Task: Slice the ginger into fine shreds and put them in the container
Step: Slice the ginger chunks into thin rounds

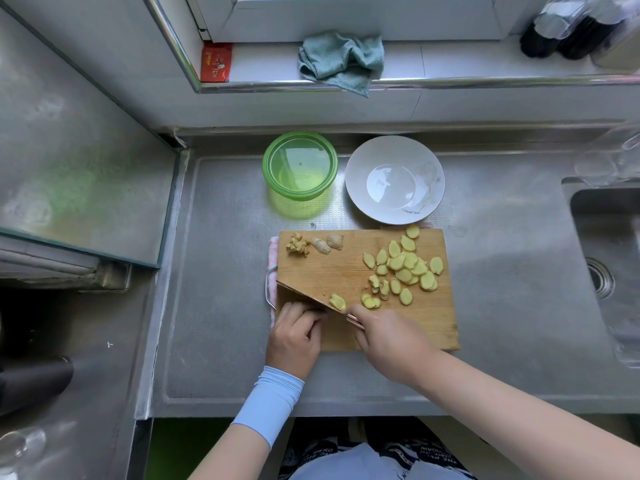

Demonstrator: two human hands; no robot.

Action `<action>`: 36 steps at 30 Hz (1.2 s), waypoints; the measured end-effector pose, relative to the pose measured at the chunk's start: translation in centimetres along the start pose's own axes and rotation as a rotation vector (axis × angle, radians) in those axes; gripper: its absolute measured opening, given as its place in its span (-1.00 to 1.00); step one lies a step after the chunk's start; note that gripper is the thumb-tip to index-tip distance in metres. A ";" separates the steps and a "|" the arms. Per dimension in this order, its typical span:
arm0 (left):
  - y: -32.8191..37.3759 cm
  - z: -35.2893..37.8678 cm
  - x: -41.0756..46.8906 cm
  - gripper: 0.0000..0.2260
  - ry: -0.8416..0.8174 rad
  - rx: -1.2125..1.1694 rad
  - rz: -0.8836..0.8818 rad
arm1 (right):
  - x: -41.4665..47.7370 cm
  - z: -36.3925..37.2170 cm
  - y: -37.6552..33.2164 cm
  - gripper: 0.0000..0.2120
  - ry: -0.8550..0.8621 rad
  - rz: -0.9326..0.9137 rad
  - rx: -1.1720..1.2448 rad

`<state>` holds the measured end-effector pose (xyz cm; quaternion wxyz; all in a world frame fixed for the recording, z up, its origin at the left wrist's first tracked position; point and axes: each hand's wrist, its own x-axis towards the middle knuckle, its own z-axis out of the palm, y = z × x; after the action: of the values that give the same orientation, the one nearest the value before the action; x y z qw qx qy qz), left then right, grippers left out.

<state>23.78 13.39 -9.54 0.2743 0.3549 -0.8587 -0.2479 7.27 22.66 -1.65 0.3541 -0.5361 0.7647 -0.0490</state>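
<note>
A wooden cutting board (332, 268) lies on the steel counter. Several pale yellow ginger slices (405, 263) are spread over its right half, and two ginger knobs (327, 244) with peel scraps (298, 245) sit at its far left corner. My right hand (388, 341) grips the handle of a cleaver (304, 299), whose blade stands on the board's near left part with one slice (337, 301) stuck to it. My left hand (294, 337) has its fingers curled against the blade's left face, on ginger almost wholly hidden. A green lidded container (300, 165) stands behind the board.
A white plate (353, 188) sits to the right of the container. The sink (609, 258) lies at the far right, with clear glassware (609, 157) behind it. On the window ledge are a teal cloth (341, 60), a red packet (215, 62) and dark bottles (571, 26).
</note>
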 end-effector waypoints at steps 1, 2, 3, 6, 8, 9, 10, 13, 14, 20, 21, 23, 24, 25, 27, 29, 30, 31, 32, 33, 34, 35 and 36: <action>0.0 -0.1 0.0 -0.91 -0.002 0.003 0.010 | 0.0 0.0 0.0 -0.82 0.005 -0.005 -0.002; 0.0 -0.2 0.0 -0.92 -0.004 0.010 0.022 | -0.1 0.1 0.1 -0.82 0.016 -0.010 -0.006; 0.0 -0.1 -0.1 -0.92 -0.006 0.021 0.033 | -0.2 0.1 0.1 -0.81 0.032 -0.014 -0.008; -0.1 -0.1 -0.3 -0.93 0.026 0.052 0.061 | -0.6 0.3 0.1 -0.78 0.078 -0.047 -0.026; -0.1 0.0 -0.4 -0.88 0.066 0.056 0.066 | -1.4 0.4 0.1 -0.75 0.105 -0.075 -0.039; -0.1 0.1 -0.3 -0.86 0.084 0.057 0.062 | -1.9 0.4 0.2 -0.75 0.120 -0.081 -0.031; -0.2 0.2 -0.3 -0.84 0.094 0.057 0.058 | -2.4 0.3 0.3 -0.75 0.131 -0.080 -0.018; -0.3 0.4 -0.4 -0.84 0.098 0.047 0.034 | -3.8 0.4 0.9 -0.74 0.134 -0.069 0.020; -0.3 0.4 -0.4 -0.84 0.097 0.040 0.030 | -4.1 0.5 1.1 -0.74 0.127 -0.065 0.023; 0.0 0.1 -0.4 -0.87 0.084 0.012 0.033 | -4.8 0.7 1.9 -0.73 0.124 -0.059 0.026; -0.1 0.1 -0.4 -0.88 0.083 0.010 0.035 | -4.9 0.6 1.9 -0.73 0.121 -0.058 0.018; -0.1 0.1 -0.3 -0.91 0.081 0.012 0.035 | -5.0 0.4 1.9 -0.74 0.114 -0.058 0.003; -0.1 0.1 -0.3 -0.93 0.079 0.013 0.033 | -5.0 0.4 1.9 -0.74 0.110 -0.057 0.000; -0.1 0.2 -0.4 -0.95 0.077 0.013 0.031 | -5.0 0.3 1.9 -0.74 0.106 -0.053 0.000; -0.1 0.3 -0.4 -0.94 0.078 0.003 0.023 | -5.2 0.2 1.9 -0.73 0.098 -0.036 0.006; -0.1 0.3 -0.4 -0.91 0.081 -0.009 0.014 | -5.3 0.1 2.0 -0.72 0.090 -0.016 0.021; -0.1 0.3 -0.4 -0.90 0.083 -0.012 0.014 | -5.3 0.1 2.0 -0.72 0.083 -0.011 0.022; -0.1 0.2 -0.4 -0.90 0.083 -0.012 0.014 | -5.3 0.1 2.0 -0.72 0.078 -0.008 0.019; -0.1 0.2 -0.4 -0.90 0.082 -0.012 0.013 | -5.3 0.1 2.0 -0.72 0.074 -0.008 0.012; -0.1 0.2 -0.4 -0.91 0.082 -0.011 0.012 | -5.2 0.0 1.9 -0.72 0.073 -0.011 0.003; -0.1 0.2 -0.4 -0.91 0.081 -0.010 0.013 | -5.1 0.0 1.9 -0.72 0.073 -0.014 -0.003; -0.1 0.2 -0.4 -0.93 0.080 -0.010 0.013 | -5.1 -0.1 1.9 -0.72 0.073 -0.016 -0.006; -0.1 0.2 -0.4 -0.93 0.079 -0.010 0.013 | -5.1 -0.2 1.9 -0.72 0.069 -0.015 -0.010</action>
<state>23.94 13.66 -9.83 0.3113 0.3575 -0.8483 -0.2359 6.52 27.73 0.13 0.3246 -0.5416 0.7727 -0.0663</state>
